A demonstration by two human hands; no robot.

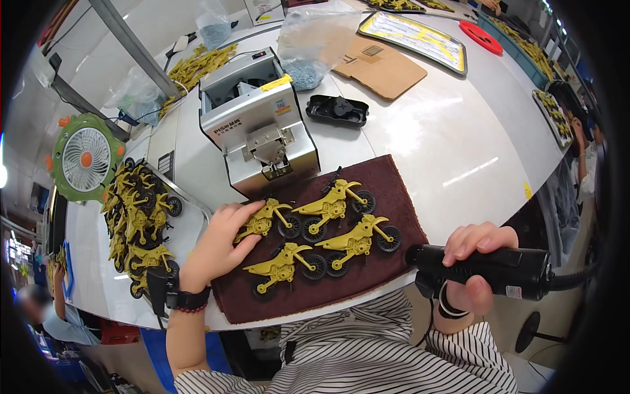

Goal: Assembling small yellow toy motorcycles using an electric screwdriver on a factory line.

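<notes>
Holds black cylindrical tool (508,269) in right hand (484,241); touches yellow-and-black toy motorcycle (260,223) on brown rectangular mat (312,303) with left hand (218,244)

A green fan (86,159) with a white grille and orange hub stood well to the left of the left hand (222,244) and farther out. Beyond that hand rose a metal post (134,49), with a white box (264,11) farther ahead. Flat brown cardboard (387,67) lay on the white table (459,131), ahead and left of the right hand (482,243); a red ring (493,44) lay far ahead of that hand. A black disc (528,331) on a stem showed below and right of it. A co-worker's light blue sleeve (65,325) was well left of the left hand, and a blue sheet (167,361) showed nearer the wearer than that hand.
</notes>
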